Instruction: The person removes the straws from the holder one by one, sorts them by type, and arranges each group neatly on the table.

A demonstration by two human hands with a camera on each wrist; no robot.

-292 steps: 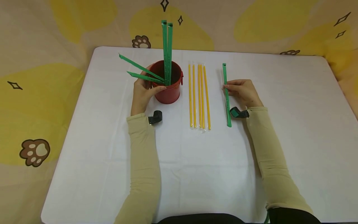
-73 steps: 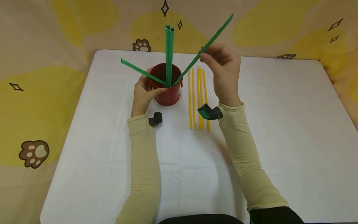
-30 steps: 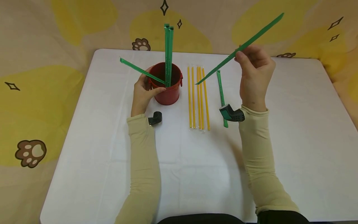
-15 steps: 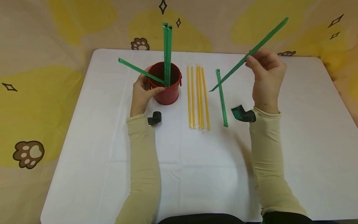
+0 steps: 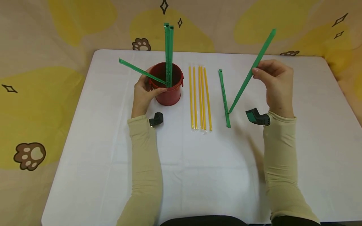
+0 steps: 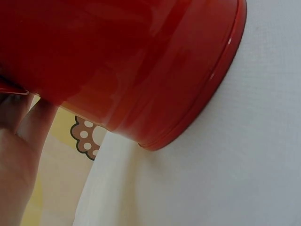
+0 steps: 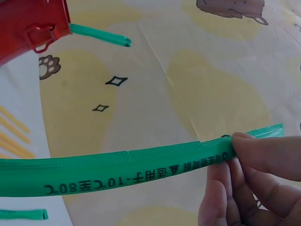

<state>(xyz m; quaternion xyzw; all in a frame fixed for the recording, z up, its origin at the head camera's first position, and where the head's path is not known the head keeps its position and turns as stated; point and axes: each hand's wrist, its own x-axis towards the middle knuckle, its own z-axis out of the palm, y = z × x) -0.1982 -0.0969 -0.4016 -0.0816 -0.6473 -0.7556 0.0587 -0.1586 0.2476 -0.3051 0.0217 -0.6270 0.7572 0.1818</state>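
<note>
The left hand (image 5: 144,95) gripped the bucket (image 5: 171,96) near its rim; the right hand (image 5: 278,82) pinched a green straw (image 5: 244,84), aslant above the surface (image 5: 209,175) near the lying straw (image 5: 224,97). Laying it alongside seemed in hand, calling next for levelling, then release.

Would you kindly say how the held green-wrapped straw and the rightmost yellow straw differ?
The green-wrapped straw slants in the right hand; the yellow straw lies flat on the white table. The green wrapper is opaque, the yellow straw's clear. Both are long and thin.
</note>
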